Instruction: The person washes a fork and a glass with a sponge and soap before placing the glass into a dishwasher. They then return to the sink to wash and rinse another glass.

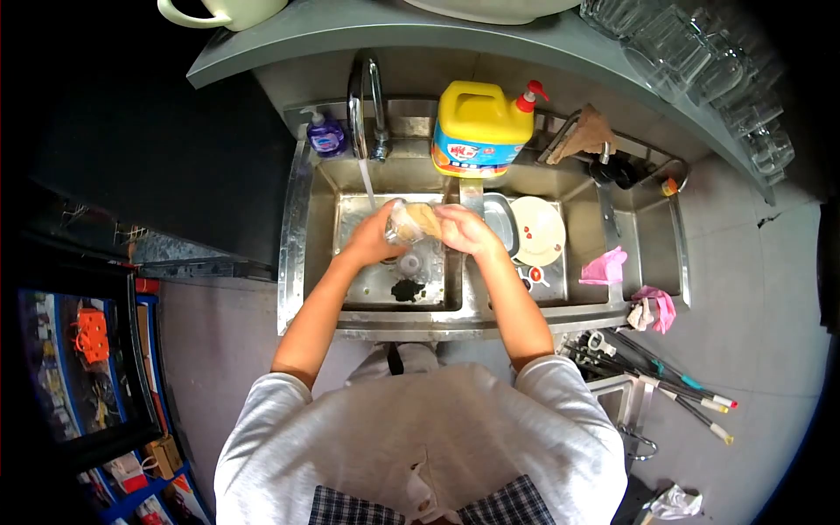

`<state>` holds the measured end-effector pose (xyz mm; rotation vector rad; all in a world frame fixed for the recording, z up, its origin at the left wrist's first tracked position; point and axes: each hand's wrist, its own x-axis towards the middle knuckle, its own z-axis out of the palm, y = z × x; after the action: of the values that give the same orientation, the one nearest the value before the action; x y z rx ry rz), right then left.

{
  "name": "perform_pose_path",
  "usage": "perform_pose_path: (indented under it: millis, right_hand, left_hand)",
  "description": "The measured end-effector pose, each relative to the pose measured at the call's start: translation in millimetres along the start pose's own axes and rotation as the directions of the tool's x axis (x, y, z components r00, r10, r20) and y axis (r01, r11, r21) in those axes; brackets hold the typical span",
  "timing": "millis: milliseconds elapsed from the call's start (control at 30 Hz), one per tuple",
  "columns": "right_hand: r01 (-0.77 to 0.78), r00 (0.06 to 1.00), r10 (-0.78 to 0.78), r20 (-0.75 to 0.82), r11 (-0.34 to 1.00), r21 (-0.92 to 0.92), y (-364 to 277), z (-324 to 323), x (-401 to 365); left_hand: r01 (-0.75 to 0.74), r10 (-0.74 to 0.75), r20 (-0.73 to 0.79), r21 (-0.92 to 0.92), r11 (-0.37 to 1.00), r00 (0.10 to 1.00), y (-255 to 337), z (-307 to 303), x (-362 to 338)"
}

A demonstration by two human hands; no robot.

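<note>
Over the left sink basin [350,289], my left hand [372,236] is wrapped round a clear glass [404,229]. My right hand [464,229] holds a tan cloth or sponge [423,219] against the glass. Water runs from the curved faucet [357,109] just behind my left hand. Below the hands, a drain [409,264] and a dark green clump [407,290] lie on the basin floor.
A yellow detergent jug [483,129] and a purple soap bottle [325,136] stand behind the basins. The middle basin holds a cream plate [541,232] and a rectangular dish [500,223]. Pink gloves [605,267] hang at right. Several glasses [669,52] line the shelf [420,33].
</note>
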<state>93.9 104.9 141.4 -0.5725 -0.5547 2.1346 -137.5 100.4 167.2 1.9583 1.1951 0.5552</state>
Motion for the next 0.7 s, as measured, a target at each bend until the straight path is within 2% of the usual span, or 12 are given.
perform_pose_path:
  millis: [67,100,200,300,333,433,467,567,600,633,667,700]
  right_hand:
    - [0.111,0.991,-0.104,0.08,0.99,-0.09,6,4,-3]
    - [0.113,0.994,-0.108,0.034,0.957,-0.267,8,10,-1]
    - [0.041,0.977,-0.184,-0.104,0.645,-0.763,13,33,6]
    - [0.098,0.94,-0.327,-0.102,0.542,-0.834,23,40,10]
    - [0.107,0.934,-0.335,-0.121,0.588,-0.801,20,37,10]
    - [0.13,0.932,-0.326,-0.16,0.711,-0.691,18,38,8]
    - [0.13,0.937,-0.309,-0.163,0.743,-0.656,19,37,4]
    - [0.131,0.934,-0.333,-0.132,0.66,-0.74,21,38,7]
    - [0.085,0.932,-0.318,-0.175,0.662,-0.745,20,38,10]
    - [-0.017,0.907,-0.316,-0.279,0.634,-0.773,24,38,13]
    - [-0.124,0.869,-0.317,-0.38,0.605,-0.787,28,36,18]
    - [-0.231,0.82,-0.324,-0.472,0.567,-0.79,26,35,23]
  left_hand:
    - [-0.081,0.082,0.01,-0.042,0.996,0.997,-4,5,3]
    - [-0.121,0.123,0.016,-0.063,0.991,0.992,-3,7,4]
    - [-0.038,0.036,0.025,0.071,0.997,0.999,15,8,5]
    - [0.173,-0.176,0.009,0.142,0.975,0.984,54,4,4]
    - [0.209,-0.195,-0.081,0.232,0.95,0.977,67,5,-2]
    - [-0.112,0.138,0.079,-0.273,0.955,0.987,14,7,6]
    - [0.522,-0.275,0.501,-0.459,0.719,0.82,4,-1,15]
    - [0.676,-0.143,0.692,-0.603,0.424,0.707,-11,-1,7]
    - [0.65,-0.269,0.624,-0.528,0.547,0.734,-9,5,8]
    - [0.523,-0.37,0.447,-0.29,0.802,0.815,-7,17,6]
    - [0.382,-0.378,0.245,0.032,0.923,0.893,18,22,3]
    - [0.252,-0.292,0.053,0.376,0.892,0.955,35,24,3]
